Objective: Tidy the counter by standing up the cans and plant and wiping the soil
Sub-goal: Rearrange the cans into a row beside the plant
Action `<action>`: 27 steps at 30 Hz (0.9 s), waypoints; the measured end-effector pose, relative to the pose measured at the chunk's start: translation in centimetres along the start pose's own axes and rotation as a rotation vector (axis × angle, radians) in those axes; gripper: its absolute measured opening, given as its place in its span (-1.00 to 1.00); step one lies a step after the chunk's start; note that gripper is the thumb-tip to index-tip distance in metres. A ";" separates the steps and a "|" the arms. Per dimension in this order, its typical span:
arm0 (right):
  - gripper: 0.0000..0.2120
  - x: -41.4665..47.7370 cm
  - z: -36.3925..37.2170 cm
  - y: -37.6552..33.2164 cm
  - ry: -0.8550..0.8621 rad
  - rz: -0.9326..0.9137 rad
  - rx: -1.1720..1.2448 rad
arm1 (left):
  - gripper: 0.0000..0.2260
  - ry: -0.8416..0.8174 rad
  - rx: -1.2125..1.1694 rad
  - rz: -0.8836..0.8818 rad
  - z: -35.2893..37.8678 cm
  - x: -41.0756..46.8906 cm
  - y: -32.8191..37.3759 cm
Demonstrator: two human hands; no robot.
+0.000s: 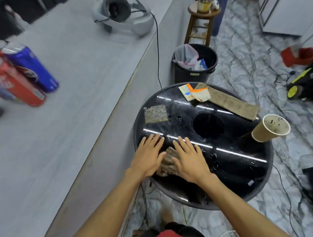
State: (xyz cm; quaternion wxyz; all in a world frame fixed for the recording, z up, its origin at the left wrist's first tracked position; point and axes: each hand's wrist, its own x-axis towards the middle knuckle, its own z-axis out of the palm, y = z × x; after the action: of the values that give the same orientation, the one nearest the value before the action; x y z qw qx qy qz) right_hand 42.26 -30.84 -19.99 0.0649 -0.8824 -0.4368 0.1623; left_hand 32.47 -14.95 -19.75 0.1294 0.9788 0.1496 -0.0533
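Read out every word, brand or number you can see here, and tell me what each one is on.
Nothing can be read for certain.
red can: white lettering, smeared by motion blur.
blue can: logo blurred, unreadable.
small tag on the black round table: too small to read.
orange-and-white packet: print too small to read.
sticker on the black bin: too small to read.

Left hand [149, 155] and right hand [189, 159] press flat on brown cloth [169, 161] atop round black table [241, 170]; cans [23, 74] upright on counter [89, 96]
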 end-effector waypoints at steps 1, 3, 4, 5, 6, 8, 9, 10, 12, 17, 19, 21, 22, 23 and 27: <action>-0.42 0.3 -0.8 -0.4 0.014 -0.016 -0.002 | -0.48 0.012 0.019 -0.016 -0.7 0.0 -0.1; -0.42 1.0 -2.4 -1.2 0.044 -0.044 0.001 | -0.47 0.047 0.048 -0.056 -2.3 -0.1 -0.4; -0.41 1.4 -3.2 -1.7 0.055 -0.058 -0.001 | -0.47 0.069 0.047 -0.076 -3.3 -0.2 -0.6; -0.41 1.8 -4.0 -2.1 0.067 -0.074 -0.005 | -0.47 0.093 0.037 -0.091 -4.2 -0.2 -0.7; -0.41 2.2 -4.8 -2.6 0.080 -0.092 -0.009 | -0.47 0.119 0.025 -0.100 -5.3 -0.4 -0.9; -0.41 3.1 -6.3 -3.6 0.115 -0.133 -0.013 | -0.47 0.175 0.020 -0.109 -7.3 -0.8 -1.2; -0.41 3.5 -7.0 -4.0 0.133 -0.153 -0.012 | -0.47 0.203 0.024 -0.115 -8.3 -1.0 -1.4; -0.41 3.9 -7.7 -4.6 0.149 -0.172 -0.009 | -0.47 0.228 0.030 -0.125 -9.2 -1.3 -1.6; -0.42 4.7 -8.9 -5.7 0.179 -0.202 -0.002 | -0.47 0.261 0.048 -0.154 -10.8 -1.7 -2.1; -0.42 6.9 -11.8 -9.2 0.210 -0.300 0.001 | -0.45 0.300 0.150 -0.285 -13.8 -2.9 -4.5; -0.42 7.8 -12.6 -10.8 0.210 -0.334 -0.007 | -0.45 0.310 0.159 -0.343 -14.8 -3.5 -5.9; -0.42 8.8 -13.3 -12.6 0.206 -0.365 0.000 | -0.44 0.314 0.163 -0.407 -15.8 -4.2 -7.5; -0.41 9.3 -13.7 -13.5 0.202 -0.380 -0.001 | -0.43 0.316 0.159 -0.436 -16.3 -4.7 -8.4; -0.41 9.8 -14.0 -14.5 0.200 -0.395 -0.007 | -0.43 0.316 0.151 -0.463 -16.7 -5.1 -9.2; -0.41 11.7 -14.9 -18.5 0.201 -0.446 -0.012 | -0.44 0.310 0.114 -0.552 -18.5 -7.1 -12.7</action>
State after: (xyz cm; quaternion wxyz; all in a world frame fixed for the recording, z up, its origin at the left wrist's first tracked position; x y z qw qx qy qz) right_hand 40.12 -9.88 -3.93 0.1369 -0.7762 -0.6132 0.0526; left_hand 23.03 -0.22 -3.95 0.0307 0.9033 0.4244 0.0552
